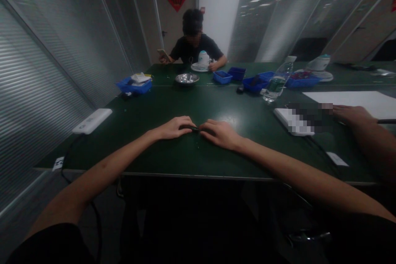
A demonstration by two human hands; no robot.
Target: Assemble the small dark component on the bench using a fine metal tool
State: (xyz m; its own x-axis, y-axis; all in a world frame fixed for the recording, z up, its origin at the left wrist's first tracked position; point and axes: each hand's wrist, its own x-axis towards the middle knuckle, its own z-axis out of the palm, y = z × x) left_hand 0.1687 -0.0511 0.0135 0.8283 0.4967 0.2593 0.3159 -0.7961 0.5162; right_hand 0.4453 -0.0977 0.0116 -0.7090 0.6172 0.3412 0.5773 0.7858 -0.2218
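Just above the green table top, my left hand [173, 128] and my right hand [222, 133] meet with their fingertips almost touching. Between them is a small, slim, dark object [194, 129], too dim and small to name. The fingers and thumb of my left hand are closed on its left end. My right hand's fingers are bent and closed at its right end. Most of the object is hidden by the fingers.
The green table [148, 156] carries white power strips at left [93, 121] and right [283, 117], a metal bowl [187, 82], blue trays [134, 86] and a water bottle [275, 86]. Across sits a person [198, 47] with a phone; another person's hand [352, 114] is at right.
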